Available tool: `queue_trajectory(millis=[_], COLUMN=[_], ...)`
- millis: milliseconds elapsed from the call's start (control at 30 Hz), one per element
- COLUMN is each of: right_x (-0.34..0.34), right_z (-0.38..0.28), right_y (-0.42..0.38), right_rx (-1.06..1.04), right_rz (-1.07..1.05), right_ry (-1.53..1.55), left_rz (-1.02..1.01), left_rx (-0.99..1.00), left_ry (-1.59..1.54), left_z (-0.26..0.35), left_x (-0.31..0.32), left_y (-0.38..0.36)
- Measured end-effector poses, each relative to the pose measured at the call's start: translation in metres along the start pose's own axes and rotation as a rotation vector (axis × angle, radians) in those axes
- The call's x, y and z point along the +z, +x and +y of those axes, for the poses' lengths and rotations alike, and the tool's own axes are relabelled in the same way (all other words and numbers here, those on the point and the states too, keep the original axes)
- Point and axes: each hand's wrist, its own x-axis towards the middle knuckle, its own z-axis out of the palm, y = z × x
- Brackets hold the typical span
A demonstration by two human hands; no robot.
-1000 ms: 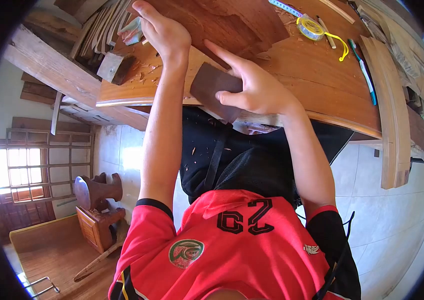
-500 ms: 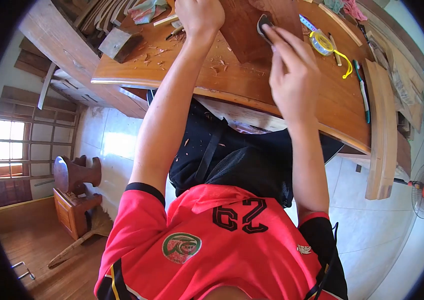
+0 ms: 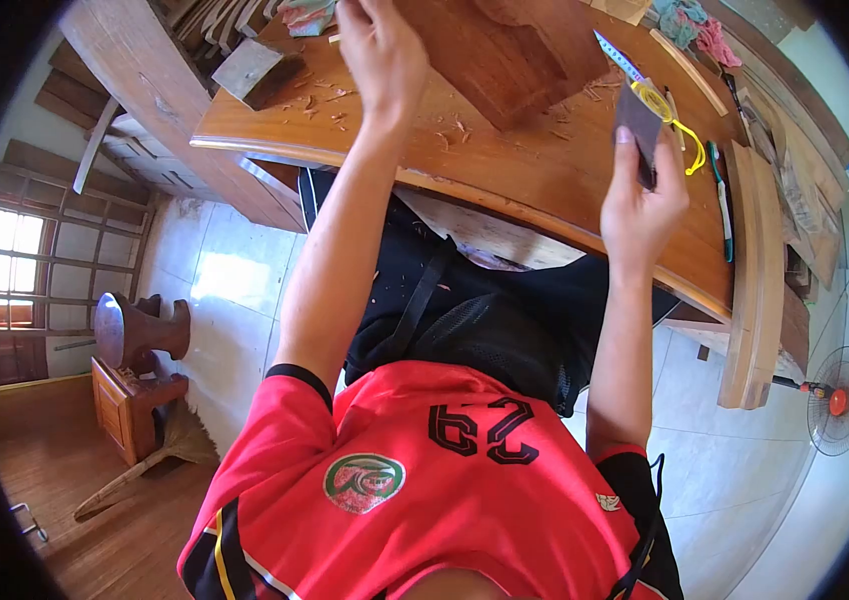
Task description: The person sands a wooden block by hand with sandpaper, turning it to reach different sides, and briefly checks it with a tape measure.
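My right hand (image 3: 645,205) holds a dark, flat piece of sandpaper (image 3: 635,125) upright between thumb and fingers, above the table's right part. Right behind the sandpaper, a yellow tape measure (image 3: 653,100) is partly covered by it. My left hand (image 3: 382,60) is raised at the top of the view, fingers apart, with some fingertips near the frame's edge. To its right lies a reddish-brown shaped wooden board (image 3: 515,65) on the wooden table (image 3: 505,165).
Wood shavings (image 3: 455,130) are scattered over the table. A toothbrush (image 3: 722,205) lies near its right edge, by long wooden planks (image 3: 757,280). A wood block (image 3: 253,75) sits at the left, with cloths (image 3: 690,30) at the back and a fan (image 3: 840,402) far right.
My right hand has moved right, off the board, taking the sandpaper with it. My left hand has shifted slightly left and its fingers have opened. The board sits turned differently.
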Motion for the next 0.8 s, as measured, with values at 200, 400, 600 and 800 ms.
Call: queue_trajectory(millis=[200,400,600,800], right_x=[-0.006,0.005,0.004,0.0], right_z=[0.009,0.019,0.024,0.026], right_y=[-0.005,-0.019,-0.023,-0.026], right_rx=[0.197,0.252,0.262,0.305], right_rz=[-0.028,-0.12,-0.108,-0.148], right_ry=[0.097,0.139,0.176,0.115], left_rz=[-0.283,-0.419,-0.527,-0.557], left_rx=[-0.283,-0.338,-0.296,-0.331], left_ry=[-0.295,-0.115,-0.137,-0.074], left_z=[-0.002,0.0,-0.015,-0.017], left_x=[-0.098,-0.162,-0.182,-0.199], left_y=[-0.004,-0.017,-0.024,-0.053])
